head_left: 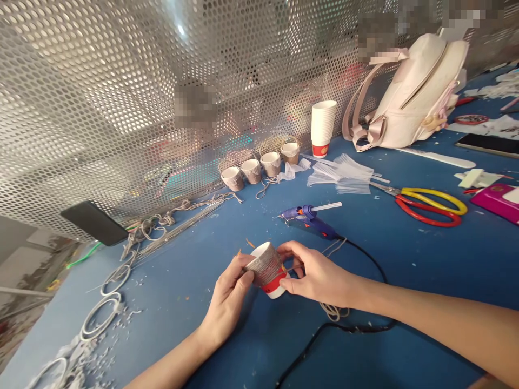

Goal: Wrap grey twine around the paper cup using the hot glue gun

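Both my hands hold one paper cup (267, 268) low over the blue table (425, 270). The cup is white with a red band and is partly wound with grey cord. It lies tilted, mouth towards the far left. My left hand (229, 300) grips its left side with thumb and fingers closed round it. My right hand (318, 275) closes on its right side and pinches the thin cord against the cup. A loose coil of cord (334, 310) lies under my right wrist.
A blue glue gun (312, 219) lies just beyond the cup, its black cable (357, 327) looping under my right arm. Behind it: cord-wrapped cups (261, 166), stacked cups (323, 128), clear strips (344, 175), red-yellow scissors (430, 205), a pale backpack (417, 94). At left: a phone (94, 222) and cord rings (101, 316).
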A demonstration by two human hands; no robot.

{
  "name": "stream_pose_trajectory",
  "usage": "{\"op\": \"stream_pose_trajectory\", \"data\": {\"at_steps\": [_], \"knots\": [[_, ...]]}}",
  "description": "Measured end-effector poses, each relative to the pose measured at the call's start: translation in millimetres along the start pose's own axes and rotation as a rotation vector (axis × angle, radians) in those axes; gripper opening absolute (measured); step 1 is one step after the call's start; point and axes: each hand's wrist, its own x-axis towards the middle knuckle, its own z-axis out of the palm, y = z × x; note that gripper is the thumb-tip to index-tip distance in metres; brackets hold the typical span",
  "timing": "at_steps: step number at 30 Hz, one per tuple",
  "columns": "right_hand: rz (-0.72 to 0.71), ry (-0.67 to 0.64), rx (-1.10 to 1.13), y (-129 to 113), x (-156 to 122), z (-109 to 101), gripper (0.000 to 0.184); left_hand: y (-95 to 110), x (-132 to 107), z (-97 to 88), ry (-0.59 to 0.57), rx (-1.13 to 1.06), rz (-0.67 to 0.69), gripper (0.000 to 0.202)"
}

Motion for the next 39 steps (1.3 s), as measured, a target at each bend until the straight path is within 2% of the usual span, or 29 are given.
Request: {"op": "stream_pose_trajectory", "data": {"at_steps": [5,8,14,16,20,23,32,39], "knots": [[-0.094,0.149,-0.242,5,-1,7,0.041,12,-5,0.7,0.002,0.119,0.0,0.027],[-0.105,0.173,-0.313,7,-3,10,0.038,10,-8,4.0,-0.001,0.229,0.074,0.032],[-0.162,0.215,-0.349,9,-3,13,0.035,2,-8,10.9,0.105,0.436,0.213,0.036],[-0.232,0.27,-0.368,9,-3,12,0.03,2,-7,10.9,0.126,0.459,0.229,0.035],[-0.477,0.327,-0.476,10,-4,9,0.002,3,-7,10.2,0.14,0.469,0.228,0.034],[-0.574,0.349,-0.585,10,-4,8,0.016,4,-6,11.0,0.141,0.478,0.252,0.034],[-0.58,0.394,-0.523,10,-3,9,0.014,5,-8,10.5,0.073,0.503,0.331,0.037],[-0.559,0.354,-0.496,11,-4,10,0.013,3,-9,12.3,0.16,0.49,0.318,0.032]]}}
